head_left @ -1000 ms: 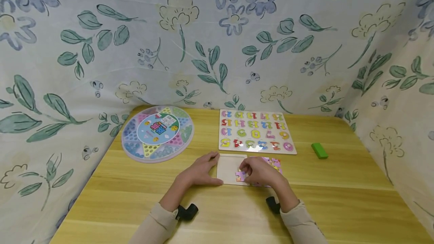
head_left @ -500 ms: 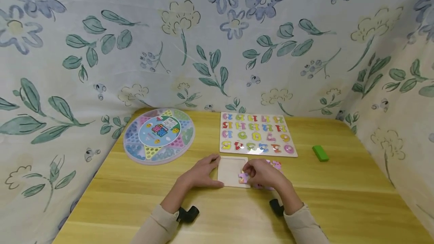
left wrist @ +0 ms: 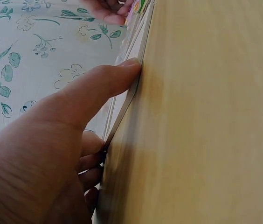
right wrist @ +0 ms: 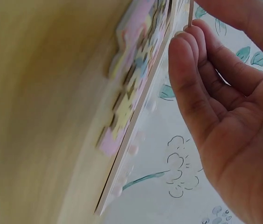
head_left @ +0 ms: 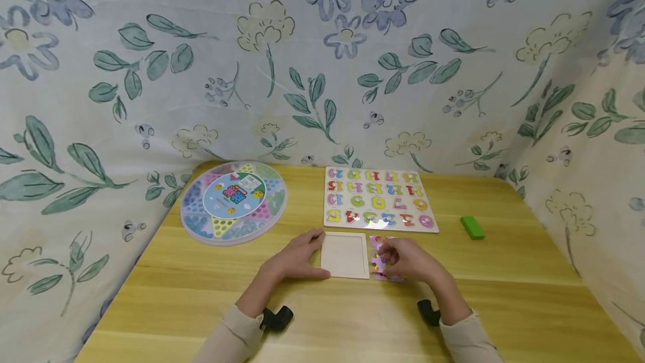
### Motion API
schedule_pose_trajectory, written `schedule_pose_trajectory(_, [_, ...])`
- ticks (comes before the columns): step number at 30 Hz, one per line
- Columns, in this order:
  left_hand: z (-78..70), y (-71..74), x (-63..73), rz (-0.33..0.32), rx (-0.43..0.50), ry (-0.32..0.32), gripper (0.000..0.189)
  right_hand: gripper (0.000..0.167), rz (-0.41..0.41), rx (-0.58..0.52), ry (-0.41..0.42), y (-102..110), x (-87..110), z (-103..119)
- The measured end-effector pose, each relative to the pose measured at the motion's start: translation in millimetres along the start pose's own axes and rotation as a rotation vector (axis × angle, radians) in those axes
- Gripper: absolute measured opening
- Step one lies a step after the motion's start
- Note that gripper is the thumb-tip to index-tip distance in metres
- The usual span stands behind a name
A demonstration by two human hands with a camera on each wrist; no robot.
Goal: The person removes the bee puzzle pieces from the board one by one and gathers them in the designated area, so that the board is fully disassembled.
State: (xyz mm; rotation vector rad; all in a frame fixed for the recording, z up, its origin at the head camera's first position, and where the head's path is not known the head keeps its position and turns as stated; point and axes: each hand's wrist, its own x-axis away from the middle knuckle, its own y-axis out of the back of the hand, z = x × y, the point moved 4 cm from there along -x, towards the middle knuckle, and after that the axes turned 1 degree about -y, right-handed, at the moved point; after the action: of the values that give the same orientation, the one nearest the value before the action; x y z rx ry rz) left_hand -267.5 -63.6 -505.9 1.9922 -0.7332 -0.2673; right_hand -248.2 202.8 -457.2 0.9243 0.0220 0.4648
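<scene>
A shallow square wooden puzzle tray [head_left: 344,256] lies on the table, its pale floor showing inside a low rim. My left hand [head_left: 294,257] grips its left side, thumb at the near corner and fingers at the far one; the left wrist view shows the thumb [left wrist: 122,78] against the edge. Just right of the tray, my right hand [head_left: 414,261] pinches a pink jigsaw piece [head_left: 378,265] above other pink and yellow jigsaw pieces [head_left: 375,240], partly hidden by the hand. In the right wrist view, a thin edge of the held piece [right wrist: 190,14] shows between thumb and fingers.
Behind the tray lies a white number board [head_left: 380,227] with colourful numerals. A round board with a star pattern [head_left: 234,200] sits at the back left, and a green block [head_left: 472,227] at the right. Floral cloth [head_left: 312,60] hangs behind the wooden table [head_left: 322,318].
My right hand has moved right with the jigsaw piece, from over the tray's right part to over the other pieces. The left hand keeps its place at the tray.
</scene>
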Motion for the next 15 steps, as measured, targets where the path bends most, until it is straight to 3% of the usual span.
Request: schedule_pose_trajectory(15, [-1.4, 2.4, 1.8, -0.007, 0.018, -0.008, 0.103, 0.029, 0.002, -0.023, -0.024, 10, 18.7, -25])
